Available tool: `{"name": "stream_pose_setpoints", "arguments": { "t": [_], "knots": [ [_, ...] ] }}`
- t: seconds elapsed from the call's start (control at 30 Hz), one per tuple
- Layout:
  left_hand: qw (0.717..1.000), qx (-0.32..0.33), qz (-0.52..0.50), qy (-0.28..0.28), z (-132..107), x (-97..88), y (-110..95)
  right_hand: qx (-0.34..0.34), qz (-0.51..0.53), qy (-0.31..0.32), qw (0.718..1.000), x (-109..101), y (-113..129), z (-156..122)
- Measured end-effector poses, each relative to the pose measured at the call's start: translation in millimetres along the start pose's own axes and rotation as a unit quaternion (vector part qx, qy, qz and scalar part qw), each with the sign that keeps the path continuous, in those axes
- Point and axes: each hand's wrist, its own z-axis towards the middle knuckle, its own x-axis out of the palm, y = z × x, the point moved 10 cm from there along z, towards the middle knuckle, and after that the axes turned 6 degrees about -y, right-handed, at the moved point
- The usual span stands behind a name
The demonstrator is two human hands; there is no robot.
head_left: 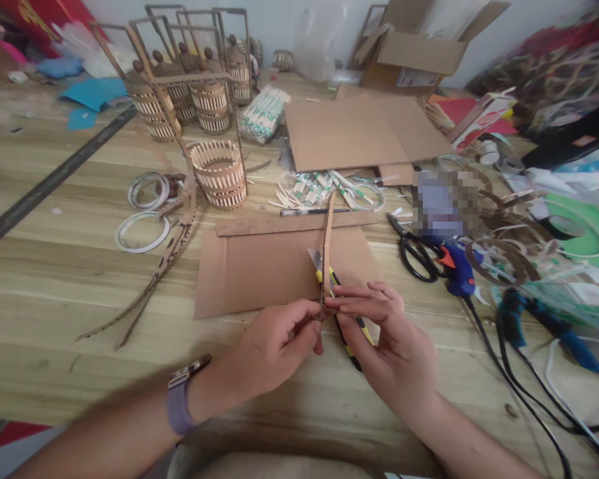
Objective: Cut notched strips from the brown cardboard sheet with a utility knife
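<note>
Brown corrugated cardboard strip [328,246], narrow, ragged-edged, upright at frame centre, lower end pinched between both hands. Left hand [279,339] closed, thumb and fingertips clamped on the strip's base from the left; purple-strapped watch [180,399] on that wrist. Right hand [389,339] curled, fingertips nipping the same end from the right, yellow-and-black utility knife [329,276] tucked under those fingers, steel blade poking up just beside the strip. Underneath, flat matte cardboard sheet [259,269] on a pale, grainy wooden table [54,279]. Upper left of centre: round baskets [219,174] of thin light slats, ribbed and barrel-shaped, some inside cardboard frames. Left of centre: thin white tape rings [142,231]. Right of centre: black-handled scissors [416,253] beside a blue glue gun [456,269], black cords trailing towards lower right. Top right: open carton [414,53] against a pale wall
</note>
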Motion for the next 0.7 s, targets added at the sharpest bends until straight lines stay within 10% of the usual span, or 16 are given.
{"name": "stream_pose_setpoints", "arguments": {
  "t": [0.7],
  "knots": [
    [0.999,-0.007,-0.041,-0.007,2,0.2,2,0.014,-0.019,0.036,0.999,6,-3,-5]
  ]
}}
